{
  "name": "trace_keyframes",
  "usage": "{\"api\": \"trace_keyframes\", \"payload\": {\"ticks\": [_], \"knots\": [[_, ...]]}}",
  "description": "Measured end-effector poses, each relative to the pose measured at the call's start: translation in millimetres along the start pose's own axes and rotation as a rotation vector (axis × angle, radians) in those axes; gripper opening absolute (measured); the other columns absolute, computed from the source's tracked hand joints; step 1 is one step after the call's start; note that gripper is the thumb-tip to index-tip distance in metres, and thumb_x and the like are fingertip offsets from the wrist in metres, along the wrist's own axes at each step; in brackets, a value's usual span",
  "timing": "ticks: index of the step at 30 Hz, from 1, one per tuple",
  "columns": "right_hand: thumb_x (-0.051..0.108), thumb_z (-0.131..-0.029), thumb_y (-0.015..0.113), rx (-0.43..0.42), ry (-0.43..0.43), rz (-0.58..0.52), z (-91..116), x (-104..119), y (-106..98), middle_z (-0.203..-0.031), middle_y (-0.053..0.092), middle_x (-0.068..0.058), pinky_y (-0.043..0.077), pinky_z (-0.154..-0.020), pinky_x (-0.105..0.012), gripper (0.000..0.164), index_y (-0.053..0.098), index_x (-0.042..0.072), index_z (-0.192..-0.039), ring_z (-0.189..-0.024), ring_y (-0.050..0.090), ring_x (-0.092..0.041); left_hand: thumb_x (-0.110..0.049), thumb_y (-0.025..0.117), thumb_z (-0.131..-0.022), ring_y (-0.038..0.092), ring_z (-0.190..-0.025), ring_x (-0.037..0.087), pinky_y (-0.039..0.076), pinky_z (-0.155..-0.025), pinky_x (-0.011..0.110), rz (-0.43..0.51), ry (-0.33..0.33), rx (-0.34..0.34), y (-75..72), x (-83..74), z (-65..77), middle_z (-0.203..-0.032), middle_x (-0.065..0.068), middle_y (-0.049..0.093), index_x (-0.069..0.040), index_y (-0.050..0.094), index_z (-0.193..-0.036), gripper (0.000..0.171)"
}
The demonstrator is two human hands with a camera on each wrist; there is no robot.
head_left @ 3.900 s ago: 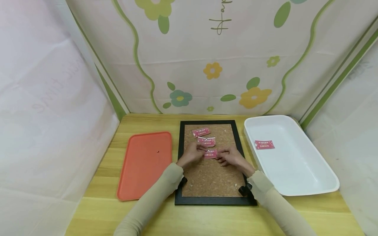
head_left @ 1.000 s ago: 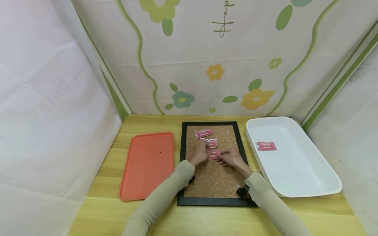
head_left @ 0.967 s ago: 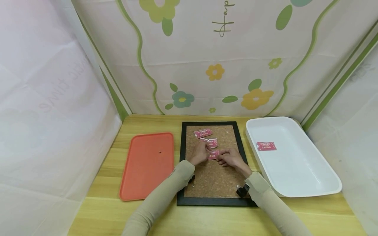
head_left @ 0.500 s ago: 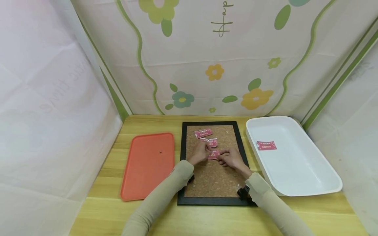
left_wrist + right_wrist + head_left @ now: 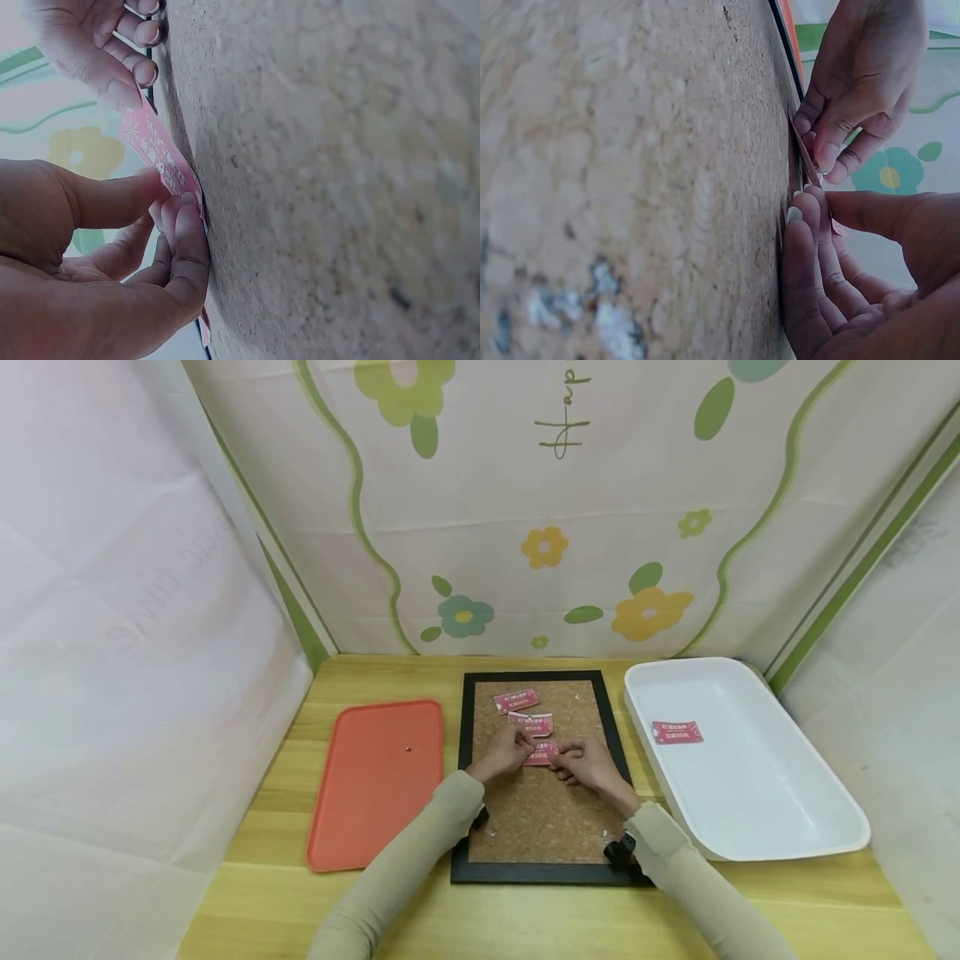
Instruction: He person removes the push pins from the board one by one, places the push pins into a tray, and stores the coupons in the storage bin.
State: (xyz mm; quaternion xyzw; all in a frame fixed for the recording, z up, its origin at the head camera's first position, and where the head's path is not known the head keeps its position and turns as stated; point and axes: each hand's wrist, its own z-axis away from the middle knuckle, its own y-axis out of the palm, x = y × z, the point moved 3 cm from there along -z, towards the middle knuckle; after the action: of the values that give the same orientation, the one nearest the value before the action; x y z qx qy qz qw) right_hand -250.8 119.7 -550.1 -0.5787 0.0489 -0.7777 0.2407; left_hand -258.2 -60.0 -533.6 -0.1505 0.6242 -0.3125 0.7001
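Note:
A pink coupon lies lowest of three on the black-framed corkboard. My left hand is at its left end, thumb and fingertips pinched together over it. A tiny shiny bit, apparently a thumbtack, shows at those fingertips in the right wrist view. My right hand pinches the coupon's right end between thumb and fingers. In the left wrist view the coupon slants up from the cork toward the right hand. Above it are a second coupon, with a tack, and a tilted third coupon.
An orange tray with one small tack on it stands left of the board. To the right is a white tub holding another coupon. Clear bits sit near the board's lower corners.
My left hand moved up and curled over the lowest coupon's left part, then drew slightly left within the last half second, uncovering more print. My right hand keeps its grip at the right end.

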Motion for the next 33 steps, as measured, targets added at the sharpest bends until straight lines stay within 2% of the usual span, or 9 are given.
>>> {"api": "trace_keyframes", "payload": {"ticks": [6,12,20,27,33], "knots": [[0.012,-0.102,0.067,0.005,0.003,0.006,-2,-1,1,-0.094,0.081,-0.017,0.058,-0.057,-0.025,0.023,0.068,-0.006,-0.116,-0.066,0.072,-0.01,-0.005,0.068,-0.1,0.061,-0.08,0.012,0.049,-0.069,0.022,-0.019,-0.004,-0.01,-0.7,2.0,0.6,-0.1,0.01,0.073,-0.004,0.077,-0.097,0.009],[0.013,-0.102,0.066,0.007,0.0,0.035,-3,-1,-1,-0.096,0.081,-0.018,0.06,-0.059,-0.027,0.026,0.068,-0.007,-0.119,-0.068,0.072,-0.011,-0.004,0.067,-0.1,0.061,-0.077,0.014,0.047,-0.064,0.022,0.022,-0.007,-0.013,-4.4,7.2,0.0,-0.098,0.014,0.073,-0.001,0.076,-0.099,0.01],[0.015,-0.103,0.065,0.0,-0.002,0.072,-1,6,-12,-0.1,0.08,-0.02,0.063,-0.064,-0.03,0.032,0.065,-0.009,-0.124,-0.072,0.074,-0.013,-0.003,0.067,-0.098,0.067,-0.084,0.015,0.055,-0.074,0.028,0.054,0.011,0.009,-18.0,15.4,4.5,-0.099,0.013,0.075,-0.003,0.077,-0.101,0.01],[0.015,-0.104,0.063,0.001,0.005,0.048,-2,7,-19,-0.102,0.079,-0.021,0.063,-0.064,-0.03,0.035,0.062,-0.008,-0.13,-0.074,0.073,-0.014,-0.005,0.071,-0.095,0.068,-0.082,0.013,0.057,-0.074,0.028,0.031,0.034,-0.023,-31.6,20.4,9.3,-0.095,0.01,0.076,-0.004,0.079,-0.1,0.01],[0.014,-0.105,0.059,-0.002,-0.017,0.031,-2,7,-23,-0.105,0.077,-0.023,0.062,-0.064,-0.031,0.035,0.06,-0.006,-0.134,-0.076,0.073,-0.015,-0.005,0.07,-0.096,0.072,-0.089,0.021,0.061,-0.08,0.035,0.072,0.029,-0.053,-43.9,24.5,13.7,-0.102,0.015,0.077,0.0,0.079,-0.105,0.014]]}}
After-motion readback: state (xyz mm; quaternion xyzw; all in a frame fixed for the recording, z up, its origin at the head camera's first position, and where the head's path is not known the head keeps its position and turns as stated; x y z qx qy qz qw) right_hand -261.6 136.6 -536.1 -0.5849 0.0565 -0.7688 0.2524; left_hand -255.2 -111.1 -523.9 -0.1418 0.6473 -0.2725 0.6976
